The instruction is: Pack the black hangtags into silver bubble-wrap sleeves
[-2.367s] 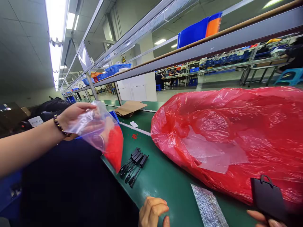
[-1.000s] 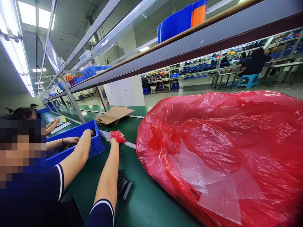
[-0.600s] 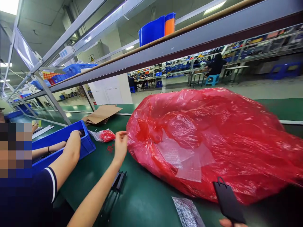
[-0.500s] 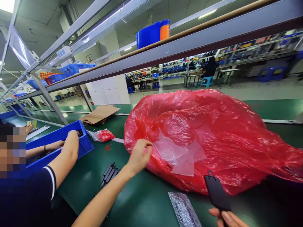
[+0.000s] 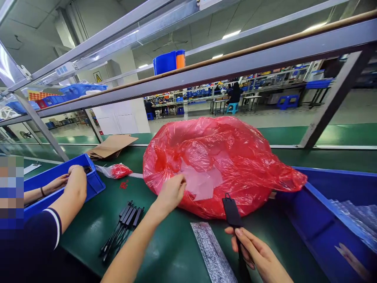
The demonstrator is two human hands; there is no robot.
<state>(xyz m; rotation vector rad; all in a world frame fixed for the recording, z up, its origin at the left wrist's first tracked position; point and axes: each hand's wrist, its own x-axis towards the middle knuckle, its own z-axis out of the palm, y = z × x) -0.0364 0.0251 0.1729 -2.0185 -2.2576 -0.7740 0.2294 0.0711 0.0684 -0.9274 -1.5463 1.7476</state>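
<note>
My right hand (image 5: 250, 245) holds a flat black device with a small wire loop on its top end (image 5: 231, 211), gripped at its lower end, where a dark cable-like part hangs down. My left hand (image 5: 171, 192) is at the near left side of a big red plastic bag (image 5: 247, 157), fingers curled together. Whether anything is pinched in them is hidden. Beside those fingertips, pale translucent sleeves (image 5: 203, 182) lie on or in the bag. A silvery bubble-wrap pouch (image 5: 210, 247) lies on the green table left of my right hand. Several similar black devices with cables (image 5: 129, 216) lie left of my left forearm.
On the left, a co-worker's hands (image 5: 60, 182) reach into a blue bin (image 5: 98, 182). A small bag of red pieces (image 5: 120, 171), loose red bits (image 5: 124, 184) and cardboard sheets (image 5: 113, 145) lie nearby. At right stands a blue bin (image 5: 312, 224) holding clear plastic packs. A shelf rail (image 5: 206, 72) crosses above.
The view has swung right, bringing the right-hand blue bin into sight. More of my right hand and the black device it holds shows. My left hand stays by the sleeves, fingers more curled.
</note>
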